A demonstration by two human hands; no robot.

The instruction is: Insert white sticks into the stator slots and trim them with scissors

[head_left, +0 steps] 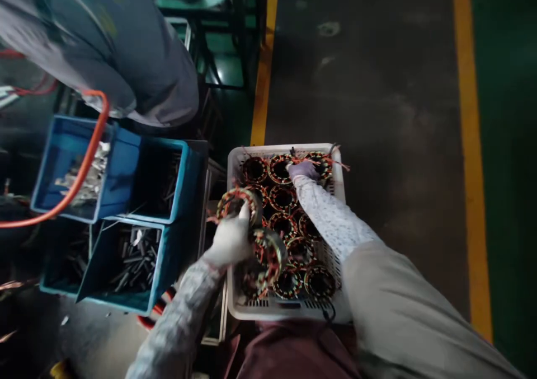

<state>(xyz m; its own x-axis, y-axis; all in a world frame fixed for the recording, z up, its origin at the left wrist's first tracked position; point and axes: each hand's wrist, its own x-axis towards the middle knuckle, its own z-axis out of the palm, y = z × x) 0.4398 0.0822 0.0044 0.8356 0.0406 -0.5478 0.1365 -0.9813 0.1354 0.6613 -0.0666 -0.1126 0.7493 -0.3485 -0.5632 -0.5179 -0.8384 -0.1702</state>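
Observation:
A white plastic crate (285, 313) in front of me holds rows of wound motor stators (283, 198) with red, yellow and black windings. Over its left edge, my left hand (231, 238), in a pale glove, grips a raised stator (238, 197), thumb at the ring's opening. Another stator (274, 256), tilted and blurred, is against the right side of that hand; whether it is held too I cannot tell. At the crate's far end, my right hand (304, 169), in a purplish glove, is closed at the rim of a stator (322, 165) with loose red leads.
Blue bins (157, 267) with small dark and pale pieces stand at left, crossed by an orange hose (90, 158). Another person's grey-clad body (146, 60) is at upper left. Yellow lines (474, 160) mark the dark floor at right.

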